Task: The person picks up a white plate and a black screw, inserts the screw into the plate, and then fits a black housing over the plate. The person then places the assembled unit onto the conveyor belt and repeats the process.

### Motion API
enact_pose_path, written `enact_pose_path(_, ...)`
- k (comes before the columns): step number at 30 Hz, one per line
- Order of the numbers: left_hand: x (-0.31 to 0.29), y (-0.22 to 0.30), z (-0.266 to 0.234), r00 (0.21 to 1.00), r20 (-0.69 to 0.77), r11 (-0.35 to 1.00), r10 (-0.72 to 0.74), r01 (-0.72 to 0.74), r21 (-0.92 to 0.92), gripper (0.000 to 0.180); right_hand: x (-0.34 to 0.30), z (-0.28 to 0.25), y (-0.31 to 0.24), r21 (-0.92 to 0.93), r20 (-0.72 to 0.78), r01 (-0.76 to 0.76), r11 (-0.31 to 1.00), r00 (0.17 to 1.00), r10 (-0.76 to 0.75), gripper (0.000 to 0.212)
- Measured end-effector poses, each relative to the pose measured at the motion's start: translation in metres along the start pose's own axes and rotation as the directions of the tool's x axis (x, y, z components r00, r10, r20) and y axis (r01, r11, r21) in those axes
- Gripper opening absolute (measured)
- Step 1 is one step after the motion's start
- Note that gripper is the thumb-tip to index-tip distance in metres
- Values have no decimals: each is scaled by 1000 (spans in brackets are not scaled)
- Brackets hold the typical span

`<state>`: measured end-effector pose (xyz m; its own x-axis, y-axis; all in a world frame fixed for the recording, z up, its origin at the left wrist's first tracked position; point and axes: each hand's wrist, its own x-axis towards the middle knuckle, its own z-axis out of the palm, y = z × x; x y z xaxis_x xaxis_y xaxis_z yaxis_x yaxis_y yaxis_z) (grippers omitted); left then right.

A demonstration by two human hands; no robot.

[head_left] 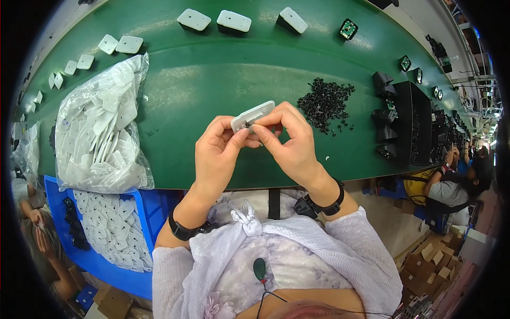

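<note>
Between my two hands, above the green table, is a white plastic cover (261, 110) with rounded corners, tilted up. My left hand (219, 148) pinches its left end with thumb and fingers. My right hand (287, 139) grips the right side, its thumb and fingertips meeting at a small dark part (247, 125) on the cover's inner face. The fingertips partly hide that dark part, so I cannot tell its exact shape. Just right of my right hand lies a loose heap of small black parts (325, 103).
On the left, a clear bag (101, 122) of white covers lies above a blue bin (143, 212) holding more covers. White-topped units (234, 21) line the far edge. At right stand a black box (413, 125) and black housings (383, 85). Other people (451, 186) sit at both sides.
</note>
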<state>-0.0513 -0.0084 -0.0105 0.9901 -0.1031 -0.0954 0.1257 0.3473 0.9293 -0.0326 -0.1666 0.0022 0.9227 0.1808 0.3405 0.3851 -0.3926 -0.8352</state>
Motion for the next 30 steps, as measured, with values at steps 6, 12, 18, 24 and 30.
enact_pose_path(6, 0, 0, 6, 971, -13, 957, 237, -232, 172, 4, -7, 15, -5, 114, -86, -96, 989, 991, 106, 10)
enact_pose_path(12, 0, 1, 0, 983, -3, 975, 185, -183, 127, 3, -10, 14, 5, -257, -143, 206, 944, 958, -248, 19)
enact_pose_path(18, -4, 7, -2, 991, 43, 979, 128, -133, 156, 4, -4, -9, -8, -25, -53, -16, 1000, 999, 15, 31)
enact_pose_path(24, 3, 2, 4, 993, 88, 952, 75, -98, 291, 6, -6, -15, 13, 303, 189, -291, 908, 952, 242, 19)
enact_pose_path(30, 5, -2, 3, 994, 90, 981, -62, 44, 188, 28, -11, -14, 18, 509, 214, -396, 764, 918, 333, 24)
